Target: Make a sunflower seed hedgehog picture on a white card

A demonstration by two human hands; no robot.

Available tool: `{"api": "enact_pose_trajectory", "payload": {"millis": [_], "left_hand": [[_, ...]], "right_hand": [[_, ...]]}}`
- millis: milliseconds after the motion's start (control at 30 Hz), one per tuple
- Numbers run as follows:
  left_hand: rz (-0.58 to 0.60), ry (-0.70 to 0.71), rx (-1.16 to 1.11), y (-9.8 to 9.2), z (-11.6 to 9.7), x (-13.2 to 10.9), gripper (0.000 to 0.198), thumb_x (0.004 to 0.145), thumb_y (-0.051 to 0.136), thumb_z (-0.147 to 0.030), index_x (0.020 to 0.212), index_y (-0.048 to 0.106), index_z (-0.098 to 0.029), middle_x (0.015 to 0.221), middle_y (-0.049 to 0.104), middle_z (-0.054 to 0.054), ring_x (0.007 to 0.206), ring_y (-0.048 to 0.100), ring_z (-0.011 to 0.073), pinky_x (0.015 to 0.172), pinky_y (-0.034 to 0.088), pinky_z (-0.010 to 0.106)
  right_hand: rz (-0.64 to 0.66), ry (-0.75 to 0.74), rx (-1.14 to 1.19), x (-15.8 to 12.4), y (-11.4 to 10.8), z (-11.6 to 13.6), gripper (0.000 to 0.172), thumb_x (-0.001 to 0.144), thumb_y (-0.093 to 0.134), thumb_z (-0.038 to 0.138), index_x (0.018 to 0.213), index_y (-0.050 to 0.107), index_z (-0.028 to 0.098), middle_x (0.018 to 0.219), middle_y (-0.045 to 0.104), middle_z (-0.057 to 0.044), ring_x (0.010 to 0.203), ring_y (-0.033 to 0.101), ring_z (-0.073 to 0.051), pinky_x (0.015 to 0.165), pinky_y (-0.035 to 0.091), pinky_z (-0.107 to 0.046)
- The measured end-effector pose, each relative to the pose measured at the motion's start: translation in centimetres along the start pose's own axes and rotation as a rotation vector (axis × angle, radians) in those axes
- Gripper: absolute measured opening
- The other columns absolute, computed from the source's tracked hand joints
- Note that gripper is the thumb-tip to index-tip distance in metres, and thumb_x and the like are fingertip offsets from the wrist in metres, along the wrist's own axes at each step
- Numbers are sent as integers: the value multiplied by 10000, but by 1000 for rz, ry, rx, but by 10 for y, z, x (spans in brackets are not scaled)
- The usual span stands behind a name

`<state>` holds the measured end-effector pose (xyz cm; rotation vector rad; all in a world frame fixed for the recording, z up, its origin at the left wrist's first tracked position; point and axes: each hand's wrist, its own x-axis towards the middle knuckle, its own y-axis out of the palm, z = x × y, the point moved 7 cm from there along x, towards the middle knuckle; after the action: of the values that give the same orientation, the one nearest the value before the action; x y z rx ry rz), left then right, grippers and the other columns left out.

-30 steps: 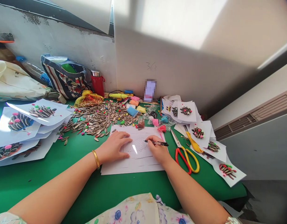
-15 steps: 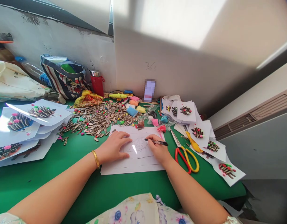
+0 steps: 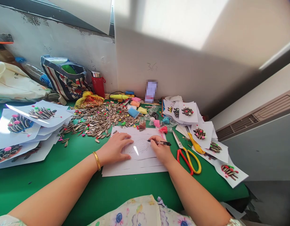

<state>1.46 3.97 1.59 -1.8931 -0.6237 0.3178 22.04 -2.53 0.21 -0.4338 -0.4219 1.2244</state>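
Note:
White paper sheets lie stacked on the green table in front of me. The top sheet bears a thin line drawing of a rounded shape filled with small marks. My left hand rests on the left part of the paper, fingers spread, holding nothing. Pinched in my right hand is a black pen, its tip at the right upper edge of the drawing. Scissors with red and yellow handles lie just right of my right hand.
Striped seeds are heaped behind the paper, near coloured clay packets. Seed-decorated sheets lie at the left and right. A red bottle and striped bag stand at the back left.
My right hand and the pen have shifted slightly to the right along the drawing's edge. My left hand stays in place.

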Motion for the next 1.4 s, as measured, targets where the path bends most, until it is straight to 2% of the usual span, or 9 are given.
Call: {"api": "enact_pose_trajectory", "payload": {"millis": [367,733,1167,1400], "left_hand": [[-10,10,-7,0,0,0,646,689,802,-456,1283,630,-271,1388,542,105,1294,469,338,1150,269,532],[-17,13,-13,1,1,0,642,689,801,-455,1282,628,-278,1389,543,103,1306,468,345,1160,252,546],[-10,11,-9,0,0,0,643,689,801,-461,1283,630,-283,1393,540,102,1304,467,345,1155,262,544],[-5,8,0,1,1,0,647,693,798,-459,1290,626,-280,1395,537,100,1296,467,338,1150,268,530]], "right_hand": [[26,27,-49,-2,3,0,201,839,487,310,868,668,227,799,681,-14,774,615,-210,687,454,-315],[26,-9,-70,-4,3,1,189,808,480,279,806,663,231,801,692,-21,810,627,-217,686,461,-309],[30,21,-2,-5,3,2,174,769,482,258,738,651,233,723,669,-4,732,611,-204,650,454,-302],[27,20,-47,-5,4,-1,168,768,484,259,724,645,241,723,667,0,731,605,-207,654,449,-309]]}}
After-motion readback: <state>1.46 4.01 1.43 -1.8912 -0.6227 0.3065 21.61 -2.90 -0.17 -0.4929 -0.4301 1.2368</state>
